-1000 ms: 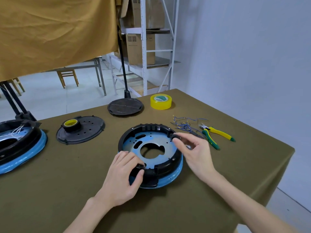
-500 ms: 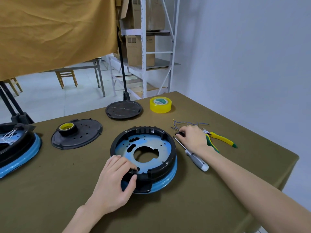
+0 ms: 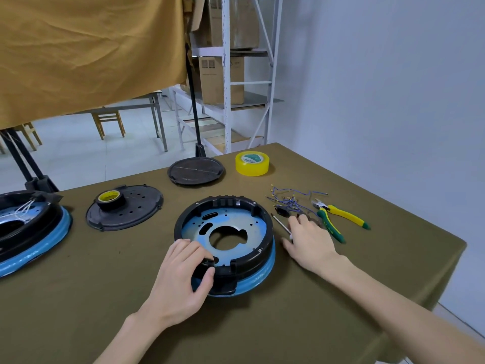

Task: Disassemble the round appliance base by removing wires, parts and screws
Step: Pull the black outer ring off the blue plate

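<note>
While the round appliance base [image 3: 225,240] is sitting flat on the olive-covered table [image 3: 262,324], near its middle, the left hand [image 3: 181,277] is gripping the base's near rim, fingers curled over the black wall and thumb pressing the black tab that is sticking out from the front. The base is showing a black ring wall, a blue plate with a large centre hole inside it, and a blue band round the bottom edge.

Just right of the base, the right hand [image 3: 309,240] is lying over a screwdriver [image 3: 280,224] whose thin shaft is poking out toward the far side; whether the fingers are actually closing on it cannot be told. Beyond that hand, a tangle of loose wires [image 3: 291,198] is lying on the cloth, with green-and-yellow pliers [image 3: 338,216] farther right of the base.

Behind the base a roll of yellow tape [image 3: 252,163] and a small black disc [image 3: 196,170] are resting near the far edge. Left of the base a larger black cover [image 3: 126,210] is carrying a small tape roll [image 3: 109,197], and farther left a second base [image 3: 29,229] is sitting partly out of view.
</note>
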